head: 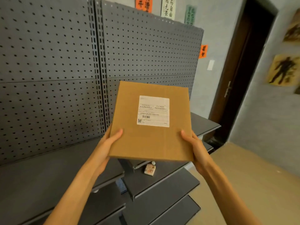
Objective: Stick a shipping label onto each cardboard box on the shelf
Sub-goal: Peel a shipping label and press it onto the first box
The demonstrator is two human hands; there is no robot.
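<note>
Above the grey shelf [48, 168], clear of its surface, I hold the cardboard box [151, 140] between both hands, its top tilted toward me and the shipping label [153, 111] already stuck flat near the middle of that face. My worry is a slip: I grip only the two near corners, so the far end hangs unsupported and could dip and clip the pegboard [48, 62] or the shelf edge as I set it down. My left hand [107, 148] wraps the near-left corner, thumb lying on top and fingers curled beneath; my right hand [196, 148] does the same at the near-right corner. Those fingers underneath are hidden, so I judge their curl rather than see it.
</note>
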